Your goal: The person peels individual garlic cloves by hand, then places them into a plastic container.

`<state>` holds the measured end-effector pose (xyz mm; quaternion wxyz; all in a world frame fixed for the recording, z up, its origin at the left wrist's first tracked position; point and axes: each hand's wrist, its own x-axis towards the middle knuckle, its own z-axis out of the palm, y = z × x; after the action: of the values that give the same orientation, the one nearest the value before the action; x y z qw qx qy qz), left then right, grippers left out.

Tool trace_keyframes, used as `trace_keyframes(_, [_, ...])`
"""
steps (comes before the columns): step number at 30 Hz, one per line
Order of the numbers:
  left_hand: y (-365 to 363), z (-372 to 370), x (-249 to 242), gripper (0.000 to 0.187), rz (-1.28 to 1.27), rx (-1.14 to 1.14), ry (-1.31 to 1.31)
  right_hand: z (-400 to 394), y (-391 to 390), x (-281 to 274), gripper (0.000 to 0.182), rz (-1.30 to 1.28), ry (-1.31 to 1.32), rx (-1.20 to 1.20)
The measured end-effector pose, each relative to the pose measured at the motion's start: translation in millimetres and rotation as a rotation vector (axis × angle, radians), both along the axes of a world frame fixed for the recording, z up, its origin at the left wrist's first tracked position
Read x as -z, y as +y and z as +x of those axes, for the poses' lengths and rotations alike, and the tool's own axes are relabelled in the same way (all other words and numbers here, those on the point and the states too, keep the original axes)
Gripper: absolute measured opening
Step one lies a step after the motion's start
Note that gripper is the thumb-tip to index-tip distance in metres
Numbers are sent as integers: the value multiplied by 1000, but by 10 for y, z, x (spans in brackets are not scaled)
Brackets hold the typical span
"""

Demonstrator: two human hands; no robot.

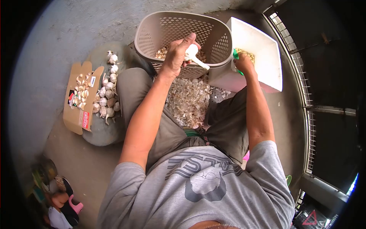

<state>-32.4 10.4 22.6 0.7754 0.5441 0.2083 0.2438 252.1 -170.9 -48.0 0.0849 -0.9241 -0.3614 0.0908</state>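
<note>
My left hand [177,54] is raised over the near rim of a tall perforated basket [183,17], its fingers wrapped round a white garlic bulb [192,50] whose stem points down to the right. Loose cloves [161,52] lie inside the basket. To the right, my right hand [245,63] is closed on a green-handled tool [236,54] at the near left side of a white foam box [269,49]; its blade is hidden. Yellowish cloves [250,55] lie in that box. Between my legs is a heap of papery garlic skins [187,100].
At the left, whole garlic bulbs [109,93] rest on a round grey surface [100,134], beside an open cardboard box [71,119] holding cloves. A metal-framed mesh barrier [309,108] runs along the right. Another person's partial figure [61,199] shows at the lower left.
</note>
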Motion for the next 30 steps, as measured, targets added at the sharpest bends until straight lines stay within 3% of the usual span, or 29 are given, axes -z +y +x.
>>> trace_keyframes(3, [37, -10, 48, 64, 52, 9, 11, 137, -11, -8, 28, 123, 67, 152])
trace_keyframes(4, [49, -13, 51, 64, 60, 0, 1, 179, -47, 3, 25, 294, 29, 143])
trace_keyframes(5, [45, -16, 36, 63, 58, -16, -5, -210, -19, -532, 25, 406, 255, 257])
trace_keyframes(7, [51, -5, 21, 63, 64, -40, -26, -499, -43, -900, 29, 554, 403, 206])
trace_keyframes(9, [69, 13, 46, 61, 94, -28, -46, -754, -134, -1020, 34, 578, 561, -73])
trace_keyframes(13, [57, 157, 147, 63, 234, -26, -40, -1682, -182, -1513, 30, 434, 668, -258])
trace_keyframes(15, [39, 152, 109, 71, 306, -34, -28, -1812, -198, -1522, 27, 438, 510, -357])
trace_keyframes(17, [21, 135, 82, 72, 348, -55, -23, -1885, -187, -1623, 22, 332, 563, -257])
trace_keyframes(19, [25, 102, 69, 72, 357, -45, -7, -1870, -201, -1501, 21, 319, 491, -318])
trace_keyframes(30, [-21, 51, 40, 56, 507, -104, 36, -2050, 19, -1393, 9, 252, 96, -532])
